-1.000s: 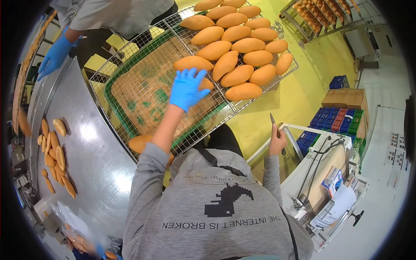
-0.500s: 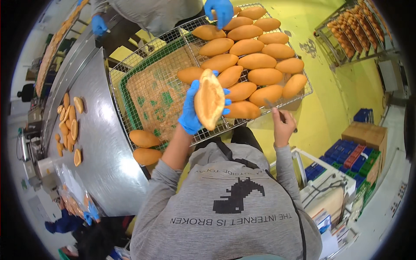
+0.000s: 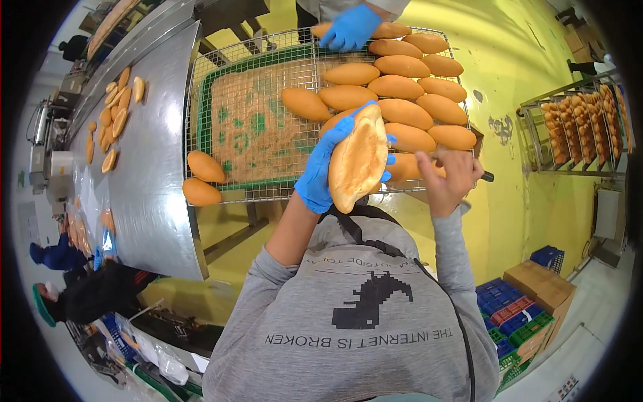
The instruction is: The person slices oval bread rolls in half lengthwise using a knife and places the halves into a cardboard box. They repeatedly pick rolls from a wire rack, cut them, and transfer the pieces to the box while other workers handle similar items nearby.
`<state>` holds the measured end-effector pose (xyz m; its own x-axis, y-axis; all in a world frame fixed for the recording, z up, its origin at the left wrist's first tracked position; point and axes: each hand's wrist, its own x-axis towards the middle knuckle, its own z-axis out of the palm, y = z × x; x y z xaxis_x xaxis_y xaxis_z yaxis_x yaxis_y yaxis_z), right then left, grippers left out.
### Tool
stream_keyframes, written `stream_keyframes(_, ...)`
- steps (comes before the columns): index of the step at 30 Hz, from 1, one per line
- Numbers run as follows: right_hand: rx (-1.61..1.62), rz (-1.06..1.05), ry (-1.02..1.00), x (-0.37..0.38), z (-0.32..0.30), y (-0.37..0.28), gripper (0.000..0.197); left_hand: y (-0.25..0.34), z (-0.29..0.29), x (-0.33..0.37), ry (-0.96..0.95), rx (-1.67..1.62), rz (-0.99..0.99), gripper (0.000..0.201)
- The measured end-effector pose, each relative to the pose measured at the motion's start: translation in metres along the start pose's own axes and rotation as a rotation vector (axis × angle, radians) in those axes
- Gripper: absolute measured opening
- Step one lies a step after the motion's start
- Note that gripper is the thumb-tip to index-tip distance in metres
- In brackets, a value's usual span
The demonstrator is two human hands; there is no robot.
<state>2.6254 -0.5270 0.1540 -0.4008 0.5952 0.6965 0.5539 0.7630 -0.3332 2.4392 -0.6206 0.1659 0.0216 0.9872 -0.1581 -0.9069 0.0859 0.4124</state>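
My left hand (image 3: 315, 175), in a blue glove, grips a bread roll (image 3: 358, 161) whose pale, hollowed cut side faces up. It is held above the near edge of a wire rack (image 3: 231, 198). Bare, my right hand (image 3: 450, 182) is closed around a knife (image 3: 487, 177); its dark handle end sticks out to the right, and the blade is not clearly visible. Behind the hands, several whole golden rolls (image 3: 403, 110) lie in rows on the rack, with two more rolls (image 3: 203, 179) at its near left corner. One roll is partly hidden behind my right hand.
Under the rack a green crate (image 3: 261, 60) holds crumbs. A co-worker's blue-gloved hand (image 3: 355, 28) reaches over the far rolls. Left stands a metal table (image 3: 157, 161) with cut bread pieces (image 3: 115, 117). A bread trolley (image 3: 522, 134) and stacked crates (image 3: 506, 301) stand right.
The view has turned, shifting the rack and table. My right hand and knife have come closer to the held roll. The co-worker's hand has moved over the far rolls; their other hand left view.
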Motion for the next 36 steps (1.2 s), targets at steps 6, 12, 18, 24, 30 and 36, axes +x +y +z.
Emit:
stream_keyframes(6, 0.118, 0.017, -0.027, -0.003, -0.010, -0.005, 0.029, -0.010, 0.001, 0.005, 0.011, -0.158, -0.016, 0.060)
stream_keyframes(12, 0.202, -0.081, -0.238, -0.009, -0.023, -0.032, 0.030, -0.015, 0.006, 0.015, 0.014, -0.147, -0.039, 0.057)
stream_keyframes(18, -0.111, 0.012, -0.008, 0.008, 0.017, 0.034, 0.027, -0.015, 0.017, 0.005, 0.134, 0.092, -0.093, 0.057)
stream_keyframes(24, 0.163, -0.256, -0.073, -0.015, 0.016, -0.020, 0.030, -0.015, 0.005, 0.005, 0.181, 0.034, -0.048, 0.054)
stream_keyframes(30, 0.181, 0.039, -0.124, -0.009, 0.030, -0.018, 0.023, -0.007, -0.015, -0.016, 0.167, 0.000, -0.088, 0.051)
stream_keyframes(36, -0.209, 0.070, -0.174, -0.023, 0.081, -0.007, 0.026, 0.040, -0.060, -0.056, 0.347, 0.377, 0.115, 0.051)
